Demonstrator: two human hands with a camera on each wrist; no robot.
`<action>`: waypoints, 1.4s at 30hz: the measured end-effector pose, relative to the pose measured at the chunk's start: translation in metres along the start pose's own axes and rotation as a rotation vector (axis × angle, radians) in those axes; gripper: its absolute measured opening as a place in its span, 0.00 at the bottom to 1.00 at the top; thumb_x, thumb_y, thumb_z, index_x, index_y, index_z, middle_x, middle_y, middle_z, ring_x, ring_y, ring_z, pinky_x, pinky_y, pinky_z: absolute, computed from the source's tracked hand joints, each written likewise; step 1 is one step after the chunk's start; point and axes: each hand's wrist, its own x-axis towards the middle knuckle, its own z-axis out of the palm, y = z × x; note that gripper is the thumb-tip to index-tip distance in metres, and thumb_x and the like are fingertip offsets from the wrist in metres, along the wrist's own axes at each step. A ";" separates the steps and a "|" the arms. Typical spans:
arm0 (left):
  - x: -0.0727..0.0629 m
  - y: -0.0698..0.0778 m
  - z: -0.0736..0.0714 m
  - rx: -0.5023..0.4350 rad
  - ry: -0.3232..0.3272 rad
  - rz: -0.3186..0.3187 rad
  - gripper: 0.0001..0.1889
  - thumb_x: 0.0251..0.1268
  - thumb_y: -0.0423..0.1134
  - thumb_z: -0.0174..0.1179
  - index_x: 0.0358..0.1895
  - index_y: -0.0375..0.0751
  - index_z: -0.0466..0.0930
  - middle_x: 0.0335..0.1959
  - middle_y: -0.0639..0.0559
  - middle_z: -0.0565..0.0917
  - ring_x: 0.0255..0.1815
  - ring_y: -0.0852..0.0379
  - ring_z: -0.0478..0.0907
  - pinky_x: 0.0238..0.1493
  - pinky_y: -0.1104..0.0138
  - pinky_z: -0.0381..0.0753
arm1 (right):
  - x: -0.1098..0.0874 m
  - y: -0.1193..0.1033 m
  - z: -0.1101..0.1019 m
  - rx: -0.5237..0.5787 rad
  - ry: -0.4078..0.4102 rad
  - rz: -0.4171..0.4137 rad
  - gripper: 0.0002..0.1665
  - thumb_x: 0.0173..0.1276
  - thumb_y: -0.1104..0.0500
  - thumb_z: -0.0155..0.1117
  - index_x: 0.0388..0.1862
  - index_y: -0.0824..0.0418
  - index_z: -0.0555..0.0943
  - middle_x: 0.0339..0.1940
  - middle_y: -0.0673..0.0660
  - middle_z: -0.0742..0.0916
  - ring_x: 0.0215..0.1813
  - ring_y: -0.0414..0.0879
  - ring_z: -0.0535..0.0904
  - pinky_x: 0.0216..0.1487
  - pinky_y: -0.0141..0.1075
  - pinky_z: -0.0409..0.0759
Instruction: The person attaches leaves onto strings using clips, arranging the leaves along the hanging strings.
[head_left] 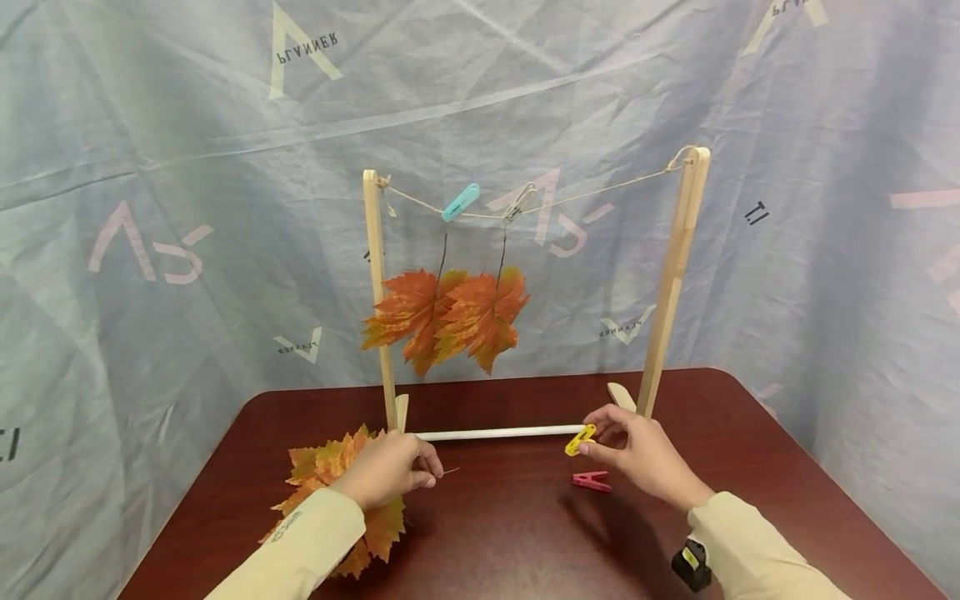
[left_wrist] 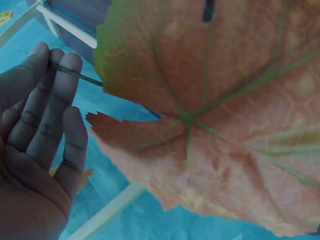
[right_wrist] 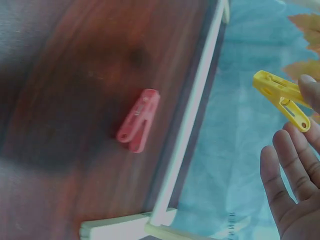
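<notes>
Backdrop (head_left: 225, 208): grey, wrinkled cloth with mirrored printed lettering, behind the desk.
Desk (head_left: 510, 525): dark reddish-brown, glossy, rounded far corners.
Stand: two wooden posts (head_left: 678, 267), a white bar (head_left: 502, 433) low between them and a sagging string (head_left: 600, 191) tied across near their tops.
On the string: a blue clothespin (head_left: 461, 202) and, to its right, a pale clothespin (head_left: 519, 202); below them, two orange maple leaves (head_left: 486, 317) hang by dark stems, overlapping.
Left hand (head_left: 393, 467): thumb and fingers pinch the thin stem (left_wrist: 77, 75) of another autumn leaf (left_wrist: 225, 90); in the head view, foliage shows beneath this hand and forearm, left of the bar.
Right hand (head_left: 637, 450): thumb and fingers grasp a yellow clothespin (head_left: 581, 440) by its handle end, above the desk near the bar's right end.
Red clothespin (head_left: 592, 481): lies on the desk, near the right hand, untouched.
Sleeves (head_left: 300, 533): cream, on both arms.
</notes>
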 end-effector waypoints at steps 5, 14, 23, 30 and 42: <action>0.004 0.011 -0.004 -0.046 0.025 -0.021 0.04 0.62 0.33 0.71 0.33 0.47 0.88 0.25 0.61 0.84 0.24 0.64 0.77 0.27 0.66 0.77 | 0.006 -0.008 -0.008 -0.019 0.028 -0.043 0.16 0.63 0.59 0.77 0.48 0.58 0.84 0.36 0.48 0.85 0.40 0.43 0.82 0.39 0.34 0.83; 0.009 0.024 -0.010 -0.137 0.084 -0.043 0.05 0.64 0.32 0.70 0.33 0.47 0.87 0.24 0.58 0.84 0.24 0.60 0.79 0.26 0.67 0.77 | 0.012 -0.025 -0.022 -0.050 0.039 -0.086 0.14 0.62 0.58 0.78 0.46 0.57 0.86 0.33 0.46 0.86 0.37 0.41 0.83 0.36 0.33 0.82; 0.012 0.031 -0.014 -0.170 0.131 -0.034 0.04 0.64 0.33 0.70 0.33 0.47 0.87 0.25 0.58 0.83 0.24 0.59 0.81 0.28 0.67 0.78 | 0.018 -0.034 -0.030 -0.073 0.028 -0.159 0.11 0.59 0.59 0.80 0.41 0.53 0.88 0.31 0.42 0.87 0.35 0.37 0.82 0.36 0.34 0.82; 0.018 0.036 -0.017 -0.191 0.194 -0.014 0.03 0.64 0.33 0.70 0.35 0.46 0.89 0.25 0.61 0.86 0.25 0.62 0.82 0.45 0.57 0.81 | 0.026 -0.044 -0.041 -0.085 0.022 -0.138 0.09 0.59 0.57 0.80 0.39 0.52 0.89 0.30 0.43 0.88 0.32 0.42 0.83 0.34 0.36 0.81; 0.035 0.057 -0.026 -0.264 0.268 -0.010 0.02 0.65 0.35 0.70 0.37 0.46 0.89 0.30 0.57 0.88 0.29 0.56 0.85 0.31 0.66 0.80 | 0.037 -0.061 -0.053 -0.085 0.047 -0.163 0.10 0.56 0.58 0.82 0.36 0.56 0.91 0.30 0.46 0.90 0.30 0.39 0.86 0.32 0.33 0.81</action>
